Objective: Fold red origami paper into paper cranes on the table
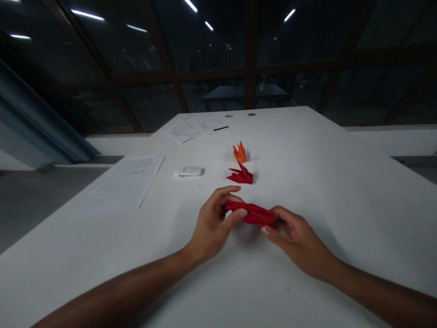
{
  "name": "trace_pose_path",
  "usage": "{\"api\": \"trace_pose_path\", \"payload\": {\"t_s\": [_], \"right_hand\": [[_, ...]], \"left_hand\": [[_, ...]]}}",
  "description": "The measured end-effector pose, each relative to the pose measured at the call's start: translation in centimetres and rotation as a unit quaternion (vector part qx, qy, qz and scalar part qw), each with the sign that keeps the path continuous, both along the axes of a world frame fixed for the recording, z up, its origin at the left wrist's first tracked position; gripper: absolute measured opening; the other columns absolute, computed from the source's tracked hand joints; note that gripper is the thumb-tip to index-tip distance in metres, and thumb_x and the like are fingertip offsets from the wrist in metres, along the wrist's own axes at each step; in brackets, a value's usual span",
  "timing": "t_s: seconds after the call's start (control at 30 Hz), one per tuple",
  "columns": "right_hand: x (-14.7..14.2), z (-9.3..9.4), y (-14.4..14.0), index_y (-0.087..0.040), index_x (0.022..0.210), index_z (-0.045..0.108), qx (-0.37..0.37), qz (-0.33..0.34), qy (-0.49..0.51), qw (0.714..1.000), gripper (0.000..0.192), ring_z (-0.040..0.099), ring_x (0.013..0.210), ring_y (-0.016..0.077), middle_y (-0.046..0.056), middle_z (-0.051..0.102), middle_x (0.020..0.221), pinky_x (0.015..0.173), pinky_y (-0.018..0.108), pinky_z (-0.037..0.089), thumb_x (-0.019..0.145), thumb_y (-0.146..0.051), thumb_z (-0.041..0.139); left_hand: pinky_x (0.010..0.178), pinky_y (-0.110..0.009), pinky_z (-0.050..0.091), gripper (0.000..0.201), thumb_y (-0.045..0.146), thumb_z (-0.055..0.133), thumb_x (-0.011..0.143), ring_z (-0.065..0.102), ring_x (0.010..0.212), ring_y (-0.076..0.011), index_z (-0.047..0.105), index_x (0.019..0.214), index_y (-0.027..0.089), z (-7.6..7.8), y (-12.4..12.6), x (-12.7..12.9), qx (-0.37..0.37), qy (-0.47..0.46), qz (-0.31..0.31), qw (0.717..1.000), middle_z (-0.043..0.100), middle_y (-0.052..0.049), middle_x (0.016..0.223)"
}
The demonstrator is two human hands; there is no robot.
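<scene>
A folded red paper piece (254, 213) is held just above the white table (341, 191) between both my hands. My left hand (213, 225) pinches its left end with thumb and fingers. My right hand (295, 239) grips its right end from the side and below. Beyond them on the table sit a finished red origami figure (241, 176) and, farther back, an orange origami figure (240, 152).
A small white glue stick or tube (188, 171) lies left of the origami figures. A printed sheet (126, 180) lies at the left, and more papers (191, 127) with a dark pen (221, 128) lie at the far end. Dark windows stand behind.
</scene>
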State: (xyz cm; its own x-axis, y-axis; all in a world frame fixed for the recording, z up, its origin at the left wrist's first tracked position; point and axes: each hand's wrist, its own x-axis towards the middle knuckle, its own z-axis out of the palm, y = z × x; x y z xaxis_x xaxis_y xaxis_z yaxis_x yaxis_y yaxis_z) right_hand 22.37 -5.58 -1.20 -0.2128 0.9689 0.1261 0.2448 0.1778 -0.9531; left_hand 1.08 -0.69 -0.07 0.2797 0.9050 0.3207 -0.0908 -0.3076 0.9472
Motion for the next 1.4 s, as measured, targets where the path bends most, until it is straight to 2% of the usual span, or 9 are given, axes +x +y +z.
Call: {"api": "trace_pose_path", "payload": {"t_s": [0.13,0.27,0.47,0.6,0.7,0.8,0.93,1.07,1.4], "right_hand": [[0.1,0.9,-0.4,-0.022,0.094,0.064,0.008,0.064,0.012,0.998,0.037,0.056,0.08,0.0199,0.003,0.063,0.086,0.074,0.032,0.044,0.103,-0.052,0.045],[-0.1,1.1,0.0,-0.022,0.102,0.065,-0.075,0.106,0.102,0.986,0.039,0.059,0.086,0.0208,0.004,0.065,0.092,0.08,0.035,0.046,0.104,-0.054,0.043],[-1.4,0.2,-0.3,-0.023,0.099,0.061,-0.183,0.128,0.289,0.931,0.02,0.058,0.08,0.0163,0.001,0.061,0.089,0.076,0.031,0.045,0.094,-0.041,0.068],[-1.8,0.2,-0.4,-0.023,0.093,0.061,-0.215,0.111,0.351,0.904,0.021,0.057,0.082,0.0149,-0.001,0.059,0.09,0.079,0.03,0.047,0.087,-0.034,0.078],[-1.7,0.1,-0.1,-0.023,0.092,0.063,-0.19,0.073,0.35,0.915,0.019,0.057,0.083,0.0147,-0.001,0.061,0.089,0.08,0.029,0.047,0.086,-0.034,0.078],[-1.4,-0.1,0.3,-0.022,0.092,0.065,-0.146,0.029,0.321,0.935,0.016,0.057,0.081,0.0145,-0.002,0.062,0.086,0.077,0.029,0.046,0.088,-0.033,0.075],[-1.0,-0.2,0.6,-0.022,0.09,0.064,-0.089,-0.01,0.25,0.964,0.014,0.058,0.08,0.015,-0.001,0.064,0.085,0.076,0.03,0.047,0.088,-0.031,0.074],[-0.9,-0.5,0.7,-0.022,0.091,0.064,-0.058,-0.029,0.215,0.974,0.016,0.063,0.084,0.0172,0.0,0.068,0.088,0.079,0.032,0.048,0.087,-0.031,0.076],[-1.0,-1.0,0.7,-0.023,0.095,0.058,-0.064,-0.053,0.224,0.971,0.023,0.064,0.084,0.0181,0.0,0.068,0.088,0.077,0.033,0.048,0.086,-0.033,0.078]], "left_hand": [[0.069,-0.023,0.052,0.057,0.022,0.084,0.08,0.066,0.074,-0.012,0.058,0.13,0.018,0.0,1.4,-0.4,-0.11,-0.052,-0.14,0.983,0.07,-0.001,0.085],[0.071,-0.023,0.051,0.062,0.019,0.085,0.078,0.065,0.074,-0.0115,0.058,0.134,0.018,-0.3,1.8,-0.6,-0.116,-0.035,-0.185,0.975,0.07,-0.001,0.083],[0.081,-0.029,0.052,0.064,0.021,0.087,0.075,0.065,0.087,-0.015,0.054,0.13,0.022,-0.7,1.1,0.3,-0.09,-0.046,-0.144,0.984,0.068,-0.003,0.097],[0.071,-0.022,0.045,0.048,0.024,0.089,0.072,0.053,0.076,-0.0099,0.057,0.108,0.021,-0.6,0.6,0.5,-0.021,0.023,-0.016,0.999,0.057,0.002,0.091],[0.068,-0.023,0.041,0.027,0.029,0.081,0.082,0.049,0.071,-0.0102,0.057,0.085,0.017,-0.4,0.1,0.4,0.01,0.118,0.002,0.993,0.054,0.004,0.077],[0.073,-0.026,0.044,0.024,0.037,0.069,0.093,0.055,0.077,-0.0135,0.061,0.085,0.016,-0.1,-0.4,0.4,0.001,0.158,-0.081,0.984,0.062,-0.001,0.081],[0.078,-0.03,0.047,0.033,0.046,0.068,0.091,0.061,0.086,-0.0183,0.063,0.099,0.015,0.2,-0.6,0.6,-0.003,0.142,-0.147,0.979,0.065,-0.006,0.094],[0.08,-0.032,0.049,0.035,0.04,0.077,0.085,0.063,0.089,-0.0193,0.061,0.106,0.017,0.3,-0.8,1.0,-0.035,0.146,-0.139,0.979,0.067,-0.006,0.099],[0.087,-0.034,0.051,0.019,0.026,0.074,0.09,0.063,0.094,-0.0173,0.059,0.094,0.016,-0.8,-0.2,1.2,-0.089,0.061,-0.154,0.982,0.066,-0.005,0.1]]}}
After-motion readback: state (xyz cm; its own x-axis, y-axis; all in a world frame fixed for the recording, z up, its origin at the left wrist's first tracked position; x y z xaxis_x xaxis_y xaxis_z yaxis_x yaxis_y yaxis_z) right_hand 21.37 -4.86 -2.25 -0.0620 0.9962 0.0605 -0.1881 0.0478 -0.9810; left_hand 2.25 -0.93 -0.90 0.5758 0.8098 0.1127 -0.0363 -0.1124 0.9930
